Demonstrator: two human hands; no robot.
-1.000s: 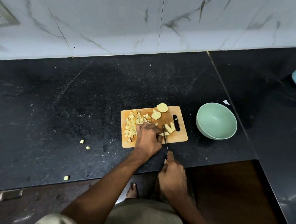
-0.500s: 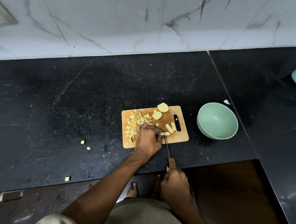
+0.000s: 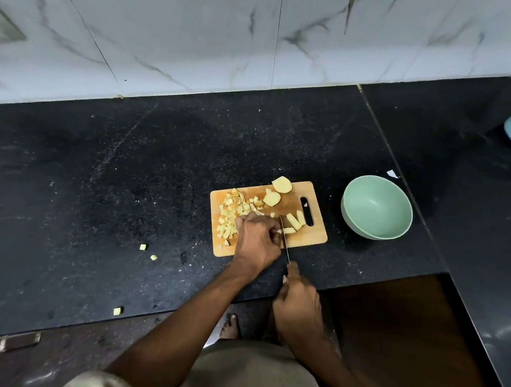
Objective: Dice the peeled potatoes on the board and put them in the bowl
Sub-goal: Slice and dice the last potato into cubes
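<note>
Wall: white marble tiles (image 3: 198, 40) with thin grey lines stand behind everything.
Counter: the black stone counter (image 3: 100, 169) has tiny white specks all over it.
Bowl: a light green bowl (image 3: 377, 211) sits on the counter just to the right of the board. Nothing is in it.
Board: a small wooden cutting board (image 3: 308, 238) lies flat near the front edge of the counter. It has a dark slot for a handle on its right side.
Left hand: the left hand (image 3: 256, 241) is curled, knuckles up, pressing down on potato at the middle of the board. What is under the fingers is hidden.
Right hand: the right hand (image 3: 298, 309) is wrapped round the knife handle, in front of the counter edge.
Knife: the thin knife (image 3: 284, 240) points away from the person, its blade just right of the left hand's fingers.
Potato: pale yellow and peeled. A heap of small cubes (image 3: 232, 216) is on the board's left. Two round chunks (image 3: 276, 191) sit at the back. A few long sticks (image 3: 294, 222) lie right of the blade.
Stray bits: three little potato cubes (image 3: 142, 247) lie on the counter, well left of the board.
</note>
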